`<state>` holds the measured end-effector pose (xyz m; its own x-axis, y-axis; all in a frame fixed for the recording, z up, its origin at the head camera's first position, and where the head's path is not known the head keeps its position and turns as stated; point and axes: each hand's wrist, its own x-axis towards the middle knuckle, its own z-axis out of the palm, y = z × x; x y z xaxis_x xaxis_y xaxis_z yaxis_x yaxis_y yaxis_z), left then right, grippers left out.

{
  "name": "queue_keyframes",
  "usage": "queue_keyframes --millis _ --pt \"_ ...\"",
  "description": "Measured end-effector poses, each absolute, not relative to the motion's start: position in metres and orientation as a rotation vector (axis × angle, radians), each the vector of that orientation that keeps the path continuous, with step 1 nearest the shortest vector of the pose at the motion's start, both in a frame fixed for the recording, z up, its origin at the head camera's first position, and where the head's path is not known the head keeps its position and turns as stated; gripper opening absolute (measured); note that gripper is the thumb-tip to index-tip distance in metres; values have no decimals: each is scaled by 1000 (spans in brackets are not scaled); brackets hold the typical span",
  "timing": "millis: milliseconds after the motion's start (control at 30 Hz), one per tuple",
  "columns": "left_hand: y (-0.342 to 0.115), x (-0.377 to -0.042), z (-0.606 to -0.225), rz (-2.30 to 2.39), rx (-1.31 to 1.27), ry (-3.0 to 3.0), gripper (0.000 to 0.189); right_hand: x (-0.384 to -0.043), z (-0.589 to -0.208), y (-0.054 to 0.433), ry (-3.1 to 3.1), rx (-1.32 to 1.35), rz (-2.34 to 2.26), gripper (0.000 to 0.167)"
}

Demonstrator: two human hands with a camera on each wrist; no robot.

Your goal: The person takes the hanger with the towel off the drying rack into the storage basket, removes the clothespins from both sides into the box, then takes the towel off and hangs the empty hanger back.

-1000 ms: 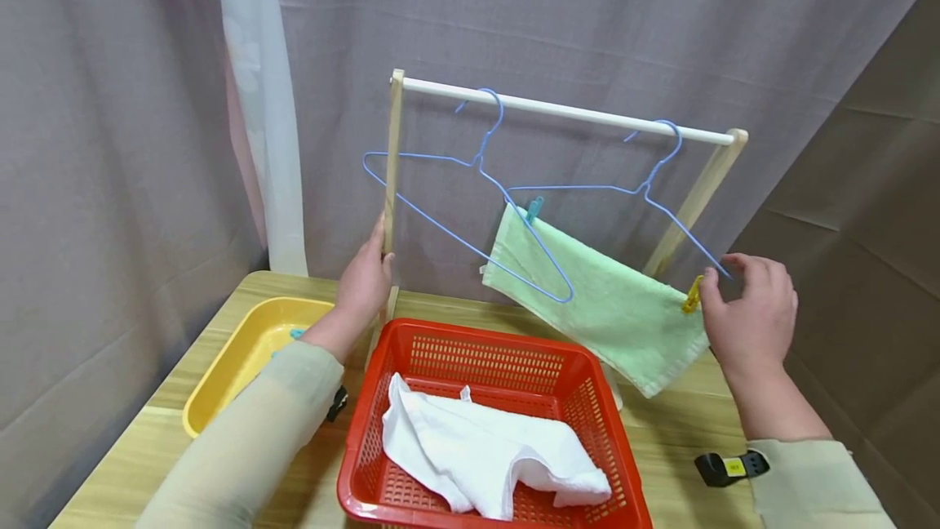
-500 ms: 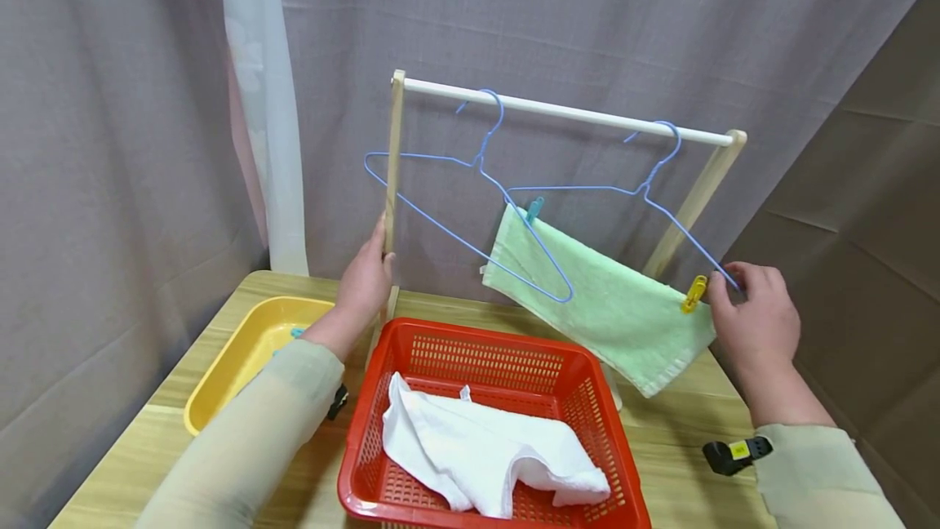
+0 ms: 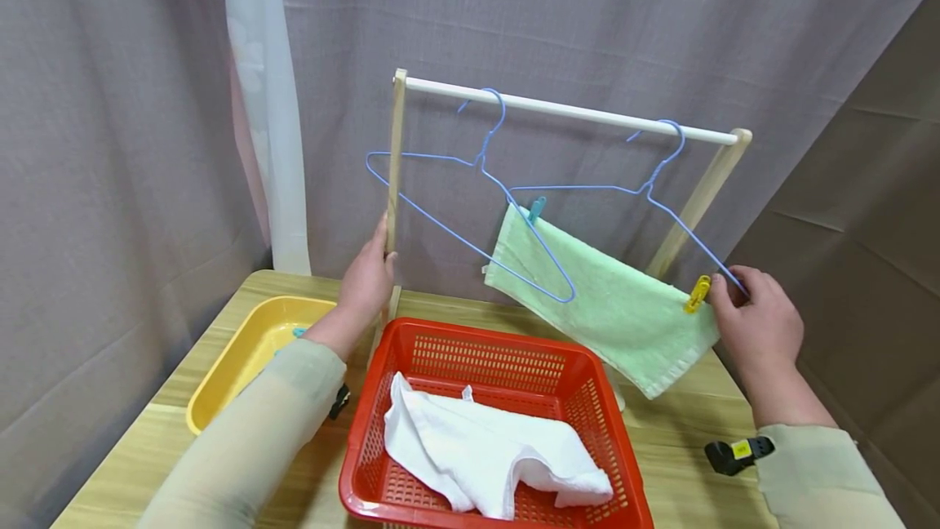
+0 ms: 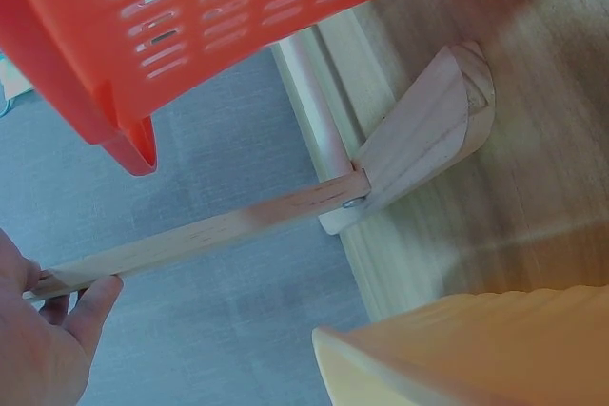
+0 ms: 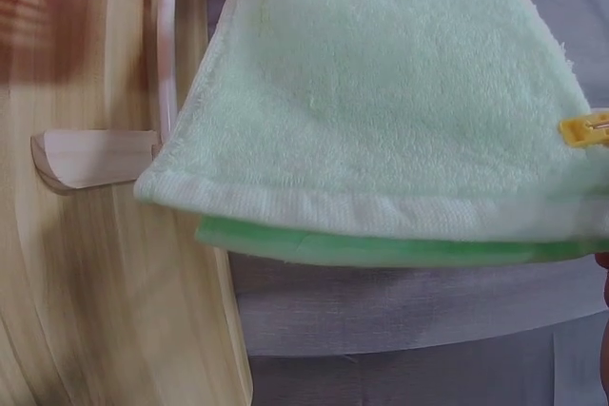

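My left hand [image 3: 367,274] grips the left wooden post [image 4: 209,232] of a small clothes rack. A light green towel [image 3: 598,292] is draped over the right blue wire hanger [image 3: 690,231]. Near the towel's left end sits a teal clothespin [image 3: 537,209], and a yellow clothespin [image 3: 698,294] is on its right part. With thumb and fingers, my right hand [image 3: 762,321] pinches the lower right corner of that hanger at the towel's edge. Only a sliver of the right hand shows at the right wrist view's edge. The left blue hanger [image 3: 448,227] hangs bare from the white rail [image 3: 580,112].
A red basket [image 3: 485,335] with a white towel [image 3: 492,449] inside stands in front of the rack. On the left, a yellow tray [image 3: 220,374] holds teal clothespins, partly behind my left arm. Everything stands on a wooden table [image 3: 125,443], with grey curtains behind.
My right hand has slid slightly right and down to the hanger's corner, and the towel's right end has shifted a little right. My left hand stays on the post.
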<state>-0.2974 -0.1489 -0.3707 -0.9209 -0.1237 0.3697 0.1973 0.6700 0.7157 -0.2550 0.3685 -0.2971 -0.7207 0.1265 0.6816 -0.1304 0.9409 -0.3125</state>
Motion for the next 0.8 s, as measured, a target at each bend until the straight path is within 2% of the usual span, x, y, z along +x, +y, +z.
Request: queue_keyframes --millis 467,800 --pt "-148 -296 -371 -1121 -62 -2477 74 -255 -298 363 -2273 69 505 32" --pt "-147 -295 -371 -1109 -42 -2464 74 -255 -300 360 -2200 -18 635 33"
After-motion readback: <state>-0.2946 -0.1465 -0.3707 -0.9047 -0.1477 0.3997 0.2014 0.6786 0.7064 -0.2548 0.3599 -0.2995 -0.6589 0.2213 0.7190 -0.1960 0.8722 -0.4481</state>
